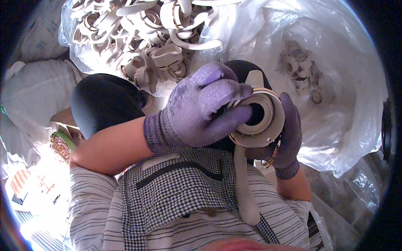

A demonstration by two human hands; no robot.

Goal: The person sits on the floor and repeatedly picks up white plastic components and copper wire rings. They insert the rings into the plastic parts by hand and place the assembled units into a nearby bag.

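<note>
A white round plastic housing (273, 136) with a dark central opening and a thin gold-coloured rim sits above my lap. One pale flat arm sticks up from its top, and a longer one hangs down over my apron. My right hand (292, 129), in a purple knit glove, wraps round its right side and underside. A thin gold-coloured metal piece (274, 154) shows by the right fingers; its kind is unclear. My left hand (205, 108), gloved alike, closes its fingers at the rim's upper left, with the thumb across the front. Its fingertips are partly hidden.
A heap of similar white curved parts (146, 37) lies in a clear plastic bag ahead on the left. Another clear plastic bag (335, 104) on the right holds several small pale pieces (299, 62). A roll of brownish tape (60, 146) lies at the left beside white sacks (37, 90).
</note>
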